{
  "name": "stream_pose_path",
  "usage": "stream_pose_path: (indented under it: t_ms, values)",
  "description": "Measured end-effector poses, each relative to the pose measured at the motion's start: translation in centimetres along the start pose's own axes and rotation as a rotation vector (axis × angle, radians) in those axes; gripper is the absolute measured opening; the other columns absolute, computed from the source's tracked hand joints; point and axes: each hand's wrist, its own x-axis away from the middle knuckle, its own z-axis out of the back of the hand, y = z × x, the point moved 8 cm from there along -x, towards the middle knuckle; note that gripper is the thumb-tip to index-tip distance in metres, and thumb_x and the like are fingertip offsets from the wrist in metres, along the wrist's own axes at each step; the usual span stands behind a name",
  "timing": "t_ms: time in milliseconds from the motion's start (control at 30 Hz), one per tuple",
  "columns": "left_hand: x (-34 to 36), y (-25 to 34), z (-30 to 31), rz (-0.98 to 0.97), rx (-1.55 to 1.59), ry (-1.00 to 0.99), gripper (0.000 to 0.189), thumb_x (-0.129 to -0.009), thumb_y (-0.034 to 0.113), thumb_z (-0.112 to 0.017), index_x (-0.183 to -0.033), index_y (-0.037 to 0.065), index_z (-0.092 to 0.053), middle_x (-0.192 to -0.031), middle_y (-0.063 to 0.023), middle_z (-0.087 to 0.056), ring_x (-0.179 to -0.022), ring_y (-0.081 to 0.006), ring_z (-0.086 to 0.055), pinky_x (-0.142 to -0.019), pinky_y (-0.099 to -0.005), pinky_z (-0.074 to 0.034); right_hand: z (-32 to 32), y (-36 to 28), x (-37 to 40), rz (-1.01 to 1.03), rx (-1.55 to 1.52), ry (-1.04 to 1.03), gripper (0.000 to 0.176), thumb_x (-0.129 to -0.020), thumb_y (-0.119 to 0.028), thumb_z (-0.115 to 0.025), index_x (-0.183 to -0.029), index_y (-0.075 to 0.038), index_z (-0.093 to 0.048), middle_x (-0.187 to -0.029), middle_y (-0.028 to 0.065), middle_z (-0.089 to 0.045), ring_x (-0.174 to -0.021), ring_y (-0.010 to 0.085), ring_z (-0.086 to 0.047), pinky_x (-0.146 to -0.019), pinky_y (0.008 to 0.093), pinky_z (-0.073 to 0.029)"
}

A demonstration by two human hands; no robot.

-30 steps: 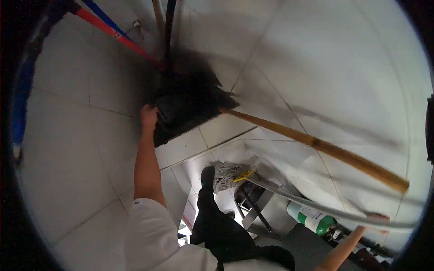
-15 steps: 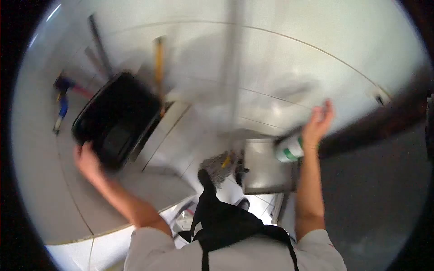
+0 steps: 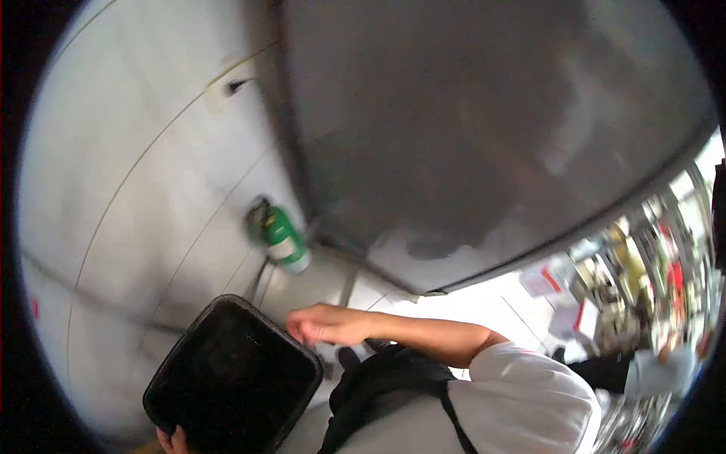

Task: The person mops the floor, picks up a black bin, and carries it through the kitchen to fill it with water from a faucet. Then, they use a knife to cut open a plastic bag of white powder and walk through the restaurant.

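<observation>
A black plastic bin (image 3: 227,363) is tilted so that its open mouth faces me at the lower left. My left hand (image 3: 172,440) is closed on the bin's near left rim, and only its fingers show. At the opposite rim, my right hand (image 3: 325,324) has its fingers curled against the edge. Just beyond the right hand, a green and white bottle (image 3: 285,238) with a dark top stands on a pale metal surface (image 3: 325,280).
A large grey metal panel (image 3: 454,136) fills the upper right. White tiled wall (image 3: 151,189) with a socket (image 3: 234,87) lies left. Boxes (image 3: 572,319) and crowded shelves (image 3: 658,257) are at the right, where a person's dark-clothed limb (image 3: 605,371) shows.
My view has swung right. The bin has come away from the tools at the wall and now lies between my hands. My right hand has moved from beside the bottle to the bin's rim.
</observation>
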Motion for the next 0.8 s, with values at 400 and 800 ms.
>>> stream_pose_path:
  t_ms: [400,800]
  values:
    - [-8.0,20.0,-22.2,0.419,0.933,-0.589,0.037,-0.072,0.013,-0.067,-0.104,-0.007,-0.064,-0.104,-0.0185,-0.064,-0.093,-0.0302,-0.059,-0.083,-0.0415,-0.048,4.8,-4.0,20.9,-0.196,0.245,1.047,0.042,-0.094,-0.039,-0.061,-0.081,0.001,-0.055,-0.065,0.007,-0.051,-0.064,0.0114,-0.046,-0.059,0.0336,-0.04]
    - [11.4,37.6,-37.3,0.362,1.011,-1.222,0.037,-0.076,0.005,-0.061,-0.112,-0.002,-0.059,-0.106,-0.0062,-0.061,-0.096,-0.0174,-0.055,-0.09,-0.0305,-0.042,0.4,-7.6,49.5,-0.504,0.365,1.695,0.05,-0.089,-0.047,-0.062,-0.082,0.002,-0.063,-0.064,0.0057,-0.054,-0.064,0.0142,-0.048,-0.061,0.0333,-0.043]
